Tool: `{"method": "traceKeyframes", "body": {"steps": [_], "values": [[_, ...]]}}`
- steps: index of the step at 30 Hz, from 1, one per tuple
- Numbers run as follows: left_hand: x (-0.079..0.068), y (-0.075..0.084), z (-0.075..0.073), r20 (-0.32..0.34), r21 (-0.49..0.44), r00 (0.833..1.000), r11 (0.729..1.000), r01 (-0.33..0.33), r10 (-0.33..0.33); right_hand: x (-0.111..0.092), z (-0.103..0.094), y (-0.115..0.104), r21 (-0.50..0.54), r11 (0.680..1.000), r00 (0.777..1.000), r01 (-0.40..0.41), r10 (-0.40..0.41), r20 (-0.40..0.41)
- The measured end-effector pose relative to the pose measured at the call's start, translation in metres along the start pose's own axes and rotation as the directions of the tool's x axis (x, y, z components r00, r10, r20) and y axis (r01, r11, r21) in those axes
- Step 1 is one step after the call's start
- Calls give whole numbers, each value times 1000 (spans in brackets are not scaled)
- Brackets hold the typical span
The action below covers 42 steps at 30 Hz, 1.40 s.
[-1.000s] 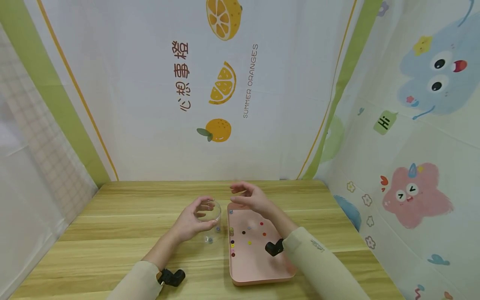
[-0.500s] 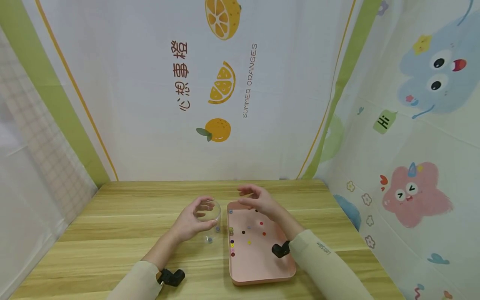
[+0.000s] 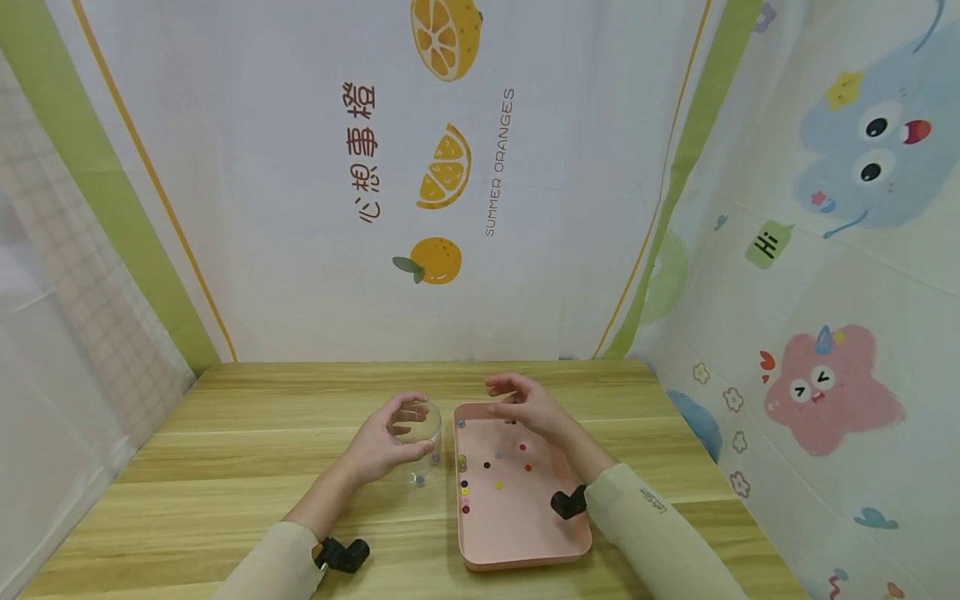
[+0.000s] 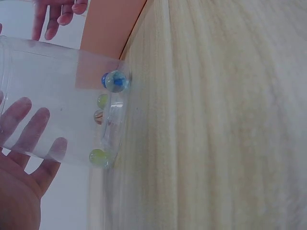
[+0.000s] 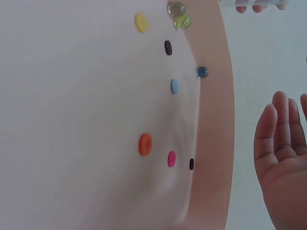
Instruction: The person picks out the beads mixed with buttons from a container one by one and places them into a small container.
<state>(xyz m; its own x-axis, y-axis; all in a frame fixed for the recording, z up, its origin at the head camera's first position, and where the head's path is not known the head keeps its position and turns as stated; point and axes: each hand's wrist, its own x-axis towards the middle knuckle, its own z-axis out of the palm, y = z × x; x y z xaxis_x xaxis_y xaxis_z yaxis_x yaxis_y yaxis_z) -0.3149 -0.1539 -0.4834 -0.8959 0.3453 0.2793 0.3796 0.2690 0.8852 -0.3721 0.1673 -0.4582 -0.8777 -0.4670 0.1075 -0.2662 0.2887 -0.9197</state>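
Note:
My left hand point(image 3: 382, 443) holds a clear plastic cup point(image 4: 57, 67) standing upright on the table, thumb and fingers curved round its sides. Several glass marbles point(image 4: 116, 81), blue, yellow-green and brown-streaked, lie at the cup's bottom. My right hand point(image 3: 534, 410) hovers over the far end of a pink tray point(image 3: 525, 533), fingers loosely bent and nothing seen between them. In the tray are scattered buttons, among them an orange button point(image 5: 145, 144), a pink button point(image 5: 171, 158) and a yellow button point(image 5: 141, 22). A blue marble point(image 5: 202, 72) and a yellow-green marble point(image 5: 182, 21) lie along its wall.
Several buttons point(image 3: 465, 492) sit in a row by the tray's left wall. The tray's raised rim stands just right of the cup on the wooden table point(image 3: 225, 483). A printed curtain point(image 3: 300, 292) hangs behind the table.
My right hand has drawn back to the right, from near the tray's far left corner to over its far edge, uncovering a dark button. My left hand and the cup have stayed put.

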Motion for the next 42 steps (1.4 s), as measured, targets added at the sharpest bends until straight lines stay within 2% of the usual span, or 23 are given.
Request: {"method": "traceKeyframes", "body": {"steps": [10,16,22,31,38,42], "values": [[0,-1,-1,-2,10,1000,1000,-25,25,-3,-3,2,-6,1000,1000,-24,24,5],[-1,-1,0,-2,5,1000,1000,-15,15,-1,-2,7,-32,999,999,-43,43,4],[0,-3,0,1,5,1000,1000,-14,14,3,3,9,-68,996,998,-57,57,6],[0,-2,1,3,-7,1000,1000,-9,9,9,13,13,-55,993,995,-102,103,15],[0,-1,1,4,0,1000,1000,-11,11,14,18,15,-104,985,990,-139,140,7],[0,-1,0,4,2,1000,1000,-8,8,16,22,15,-81,986,989,-147,149,19]]}}
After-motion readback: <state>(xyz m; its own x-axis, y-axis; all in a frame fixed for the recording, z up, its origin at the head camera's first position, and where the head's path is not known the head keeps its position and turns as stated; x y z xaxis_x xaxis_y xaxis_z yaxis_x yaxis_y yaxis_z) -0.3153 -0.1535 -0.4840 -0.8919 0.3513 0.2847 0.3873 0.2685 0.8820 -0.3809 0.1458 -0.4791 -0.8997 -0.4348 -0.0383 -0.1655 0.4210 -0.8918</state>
